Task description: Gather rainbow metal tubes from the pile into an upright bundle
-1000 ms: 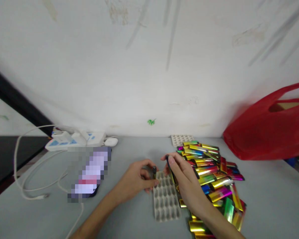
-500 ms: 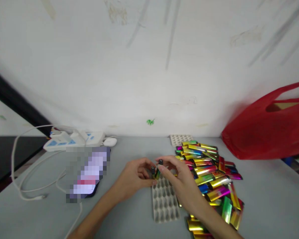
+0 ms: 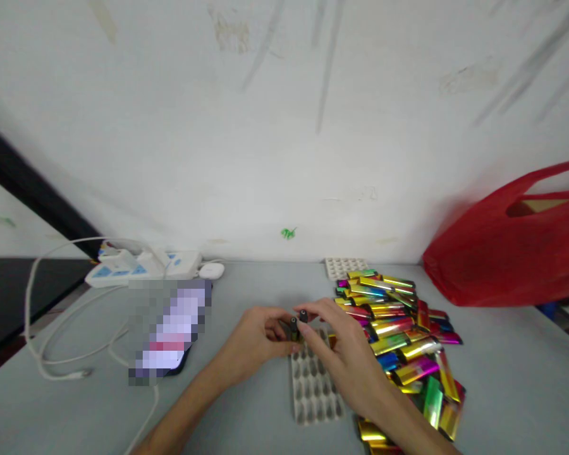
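Observation:
A pale grey tray (image 3: 317, 385) with rows of oval slots lies on the table between my hands. Two small metallic pieces with black ends stand upright at its far end. My left hand (image 3: 260, 338) curls around the left black-ended piece (image 3: 294, 323), thumb and fingers closed at its sides. Between the thumb and index finger of my right hand (image 3: 344, 347) is the other black-ended piece (image 3: 303, 315). Their lower parts are hidden by fingers, so I cannot tell how deep they sit. Beside my right hand lies a heap of shiny, multicoloured flat pieces (image 3: 401, 325) with black ends.
A second slotted tray (image 3: 346, 268) lies against the wall behind the heap. On the right stands a red bag (image 3: 502, 253). To the left are a phone (image 3: 173, 335), a power strip (image 3: 145, 268), a small white case (image 3: 212, 270) and a looping white cable (image 3: 42, 360).
The piece in my right hand has moved down slightly and stands straighter, close beside the left one. My left hand has barely moved. The whole view has shifted a little.

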The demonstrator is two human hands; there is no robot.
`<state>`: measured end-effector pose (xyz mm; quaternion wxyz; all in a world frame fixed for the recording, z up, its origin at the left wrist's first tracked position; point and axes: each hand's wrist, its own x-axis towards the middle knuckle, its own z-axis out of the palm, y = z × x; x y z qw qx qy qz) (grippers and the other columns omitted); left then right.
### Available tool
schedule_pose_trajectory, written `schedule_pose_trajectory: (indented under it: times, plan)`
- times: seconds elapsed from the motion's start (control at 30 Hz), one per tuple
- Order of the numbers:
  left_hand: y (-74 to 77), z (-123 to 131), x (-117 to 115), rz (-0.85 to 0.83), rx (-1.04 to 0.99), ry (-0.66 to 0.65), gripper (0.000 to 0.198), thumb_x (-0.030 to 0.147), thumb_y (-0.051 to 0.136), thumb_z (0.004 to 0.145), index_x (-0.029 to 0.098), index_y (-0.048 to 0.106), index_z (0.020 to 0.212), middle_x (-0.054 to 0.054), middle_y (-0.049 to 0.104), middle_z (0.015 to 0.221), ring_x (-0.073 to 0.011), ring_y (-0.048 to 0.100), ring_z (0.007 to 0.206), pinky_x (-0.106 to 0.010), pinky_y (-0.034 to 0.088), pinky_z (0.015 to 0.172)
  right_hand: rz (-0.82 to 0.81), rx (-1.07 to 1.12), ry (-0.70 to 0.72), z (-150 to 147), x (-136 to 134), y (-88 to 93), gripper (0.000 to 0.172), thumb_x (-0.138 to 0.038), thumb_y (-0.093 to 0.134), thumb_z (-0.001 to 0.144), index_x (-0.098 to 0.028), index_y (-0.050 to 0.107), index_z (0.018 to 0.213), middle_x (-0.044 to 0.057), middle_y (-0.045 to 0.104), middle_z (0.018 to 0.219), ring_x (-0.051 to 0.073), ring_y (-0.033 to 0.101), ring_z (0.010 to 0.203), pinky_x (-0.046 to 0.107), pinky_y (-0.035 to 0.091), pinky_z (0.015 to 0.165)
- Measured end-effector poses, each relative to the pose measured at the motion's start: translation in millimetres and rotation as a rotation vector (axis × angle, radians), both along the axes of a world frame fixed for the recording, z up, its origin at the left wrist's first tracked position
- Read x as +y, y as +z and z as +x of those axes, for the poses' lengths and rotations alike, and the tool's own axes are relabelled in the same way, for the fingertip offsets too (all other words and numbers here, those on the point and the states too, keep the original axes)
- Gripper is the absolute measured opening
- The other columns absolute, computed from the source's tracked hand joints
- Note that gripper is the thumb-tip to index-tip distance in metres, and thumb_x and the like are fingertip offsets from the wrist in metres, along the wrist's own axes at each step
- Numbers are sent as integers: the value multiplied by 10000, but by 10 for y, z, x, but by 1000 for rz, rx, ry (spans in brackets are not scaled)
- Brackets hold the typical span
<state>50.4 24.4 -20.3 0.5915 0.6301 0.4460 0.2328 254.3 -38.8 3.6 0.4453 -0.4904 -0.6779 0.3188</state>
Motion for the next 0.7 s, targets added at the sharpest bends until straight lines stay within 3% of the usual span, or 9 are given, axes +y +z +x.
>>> schedule_pose_trajectory:
  times: [0.23,0.47,0.57,0.7]
  plan:
    - [37,11,-15,18,5,5,325,321,942,691,128,808,915,13,693,701,-170,626,681,-270,496,672,34,-32,11,1,20,2,182,-309,649,1085,-295,758,1229,87,759,1187,310,667,1182,450,486,1038]
    - [23,15,-15,5,-12,14,373,310,940,693,131,841,1005,37,666,673,-158,611,661,-257,490,655,17,4,19,44,-16,8,235,-334,630,1075,-305,757,1271,85,768,1246,319,665,1213,479,478,1066]
    - [21,17,-12,-3,7,12,403,309,949,677,133,832,1020,39,667,680,-157,621,660,-253,485,651,-4,46,-52,76,-2,-3,268,-335,528,1108,-294,759,1238,84,775,1248,314,673,1210,473,478,1062]
    - [38,32,-24,27,45,17,419,309,952,677,140,824,1038,33,677,709,-155,627,671,-248,481,652,7,-16,-211,136,76,-39,271,-205,510,1039,-259,735,1180,96,764,1179,313,674,1146,481,483,1028]
